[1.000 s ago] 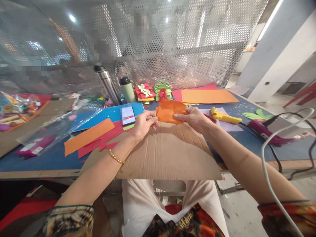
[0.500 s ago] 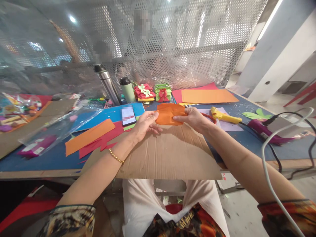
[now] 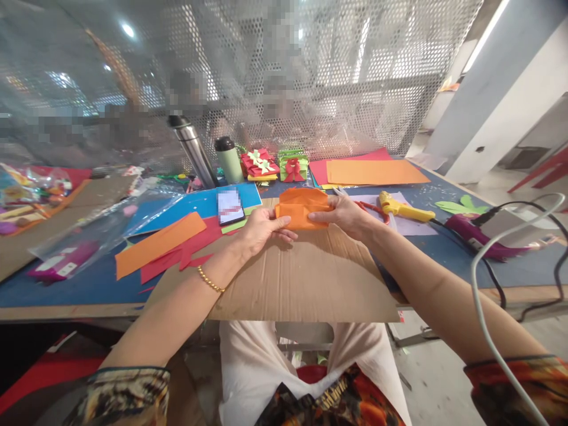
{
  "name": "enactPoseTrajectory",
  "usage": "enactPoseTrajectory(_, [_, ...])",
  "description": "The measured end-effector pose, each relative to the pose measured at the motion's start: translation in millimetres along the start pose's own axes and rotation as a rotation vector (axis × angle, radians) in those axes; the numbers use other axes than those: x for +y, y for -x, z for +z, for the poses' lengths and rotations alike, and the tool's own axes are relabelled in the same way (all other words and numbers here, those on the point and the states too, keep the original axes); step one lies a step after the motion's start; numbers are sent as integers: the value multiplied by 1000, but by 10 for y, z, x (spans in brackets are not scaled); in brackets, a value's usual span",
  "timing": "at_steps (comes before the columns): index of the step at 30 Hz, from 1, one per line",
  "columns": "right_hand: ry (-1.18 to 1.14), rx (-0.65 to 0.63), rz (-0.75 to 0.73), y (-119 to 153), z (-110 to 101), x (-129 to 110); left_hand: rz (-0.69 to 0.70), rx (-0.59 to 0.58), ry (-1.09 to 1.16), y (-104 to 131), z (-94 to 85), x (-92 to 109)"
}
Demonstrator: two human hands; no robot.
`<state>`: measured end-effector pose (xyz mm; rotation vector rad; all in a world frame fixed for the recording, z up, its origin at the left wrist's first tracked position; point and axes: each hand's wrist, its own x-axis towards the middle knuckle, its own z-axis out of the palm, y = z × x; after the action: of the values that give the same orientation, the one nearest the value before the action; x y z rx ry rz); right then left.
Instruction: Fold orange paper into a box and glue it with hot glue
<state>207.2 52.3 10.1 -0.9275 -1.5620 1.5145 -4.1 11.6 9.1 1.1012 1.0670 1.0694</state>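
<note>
Between my hands, above a sheet of brown cardboard (image 3: 302,278), is a folded piece of orange felt (image 3: 304,204), its upper part opening out like a pouch with a flap. My left hand (image 3: 266,226) grips its left end, thumb on the near face. The right end is pinched by my right hand (image 3: 348,214), whose thumb also presses the front. The fingers behind the felt are partly hidden. Just beyond my right hand lie red-handled scissors (image 3: 375,208), partly covered by it.
A yellow glue gun (image 3: 402,208) lies to the right, near a purple packet (image 3: 473,236) and a hanging white cable (image 3: 479,296). Left are a phone (image 3: 230,207), orange strips (image 3: 162,244) and red scraps. A steel flask (image 3: 195,151) and green bottle (image 3: 229,161) stand behind.
The orange felt has been folded over at its near side and now shows a crease with a raised flap behind. My left thumb has moved onto its front face.
</note>
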Motion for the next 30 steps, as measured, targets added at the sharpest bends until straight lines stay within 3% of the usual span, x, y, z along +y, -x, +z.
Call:
enactPoseTrajectory(10, [-1, -120, 1, 60, 107, -5, 18, -45, 209, -16, 15, -32])
enactPoseTrajectory(14, [20, -103, 12, 44, 103, 19, 25, 41, 193, -35, 18, -56])
enactPoseTrajectory(18, [47, -95, -68, 13, 77, 34, 56, 93, 157, -33, 24, -51])
enactPoseTrajectory(30, [-86, -41, -111, 0, 73, 0, 39, 16, 151, -19, 21, -12])
